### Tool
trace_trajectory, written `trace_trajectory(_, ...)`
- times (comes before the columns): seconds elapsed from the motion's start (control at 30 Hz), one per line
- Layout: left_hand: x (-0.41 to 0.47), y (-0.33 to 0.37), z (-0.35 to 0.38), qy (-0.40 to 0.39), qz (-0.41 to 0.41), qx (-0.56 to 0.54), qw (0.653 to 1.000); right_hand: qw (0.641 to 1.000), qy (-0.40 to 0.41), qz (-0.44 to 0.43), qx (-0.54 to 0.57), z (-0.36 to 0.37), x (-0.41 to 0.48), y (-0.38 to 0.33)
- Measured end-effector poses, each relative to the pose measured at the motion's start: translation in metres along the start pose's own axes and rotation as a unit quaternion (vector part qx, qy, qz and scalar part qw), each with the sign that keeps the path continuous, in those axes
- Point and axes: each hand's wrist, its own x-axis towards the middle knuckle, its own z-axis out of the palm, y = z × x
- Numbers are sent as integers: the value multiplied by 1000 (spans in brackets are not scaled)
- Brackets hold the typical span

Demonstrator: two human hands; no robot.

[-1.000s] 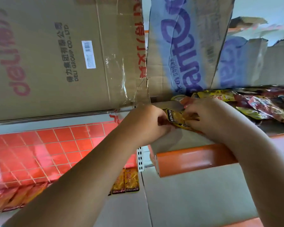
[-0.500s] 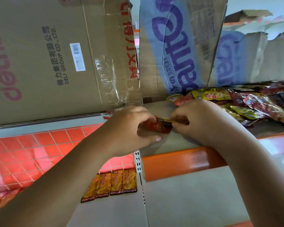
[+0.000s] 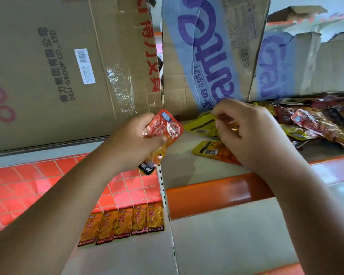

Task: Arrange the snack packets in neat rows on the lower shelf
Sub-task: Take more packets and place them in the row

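left hand (image 3: 135, 139): fingers and thumb are being curled round the held stack, and nothing else is being gripped.
held stack (image 3: 165, 130): several packets are being gripped together with a red one facing up. The black-printed end is hanging toward 6 o'clock, off the left end of the upper shelf (image 3: 187, 167).
right hand (image 3: 246, 133): the fingers are being bent inward, and a glossy orange packet (image 3: 231, 124) is being pinched between thumb and fingertips. Most of it is being hidden by the fingers.
yellow packets: one (image 3: 203, 126) is lying on the upper shelf at 9 o'clock of the right hand. A second (image 3: 213, 150) is lying at 7 o'clock, partly covered by that hand.
loose pile (image 3: 316, 124): red and yellow packets are being stored unsorted on the upper shelf, at 3 o'clock of the right hand.
finished row (image 3: 125, 223): five orange KONCHEW packets are being displayed side by side on the lower shelf (image 3: 226, 245), at 6 o'clock of the left hand and against the red tiles (image 3: 28, 185).
cardboard boxes: a deli box (image 3: 48, 66) is being seen at 11 o'clock of the frame and a blue-printed box (image 3: 207, 52) at 12 o'clock.
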Motion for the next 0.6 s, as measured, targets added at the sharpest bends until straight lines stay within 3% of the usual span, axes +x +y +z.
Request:
trace_trajectory(0.1, 9, 0, 17, 17, -79, -61, 995, 996, -82, 17, 17, -3, 2, -4)
trace_trajectory(0.2, 12, 5, 29, 16, -91, 7, 996, 986, -157, 35, 54, -6, 4, -7)
trace_trajectory(0.27, 11, 7, 31, 30, -70, 66, 995, 987, -145, 48, 52, -5, 4, -6)
trace_trajectory(0.4, 3, 11, 31, 9, -36, 177, 983, 996, -68, 31, -56, 4, 2, 4)
trace_trajectory(0.6, 0, 10, 24, -5, -54, 158, 986, 967, -220, 40, -124, 4, 2, -2)
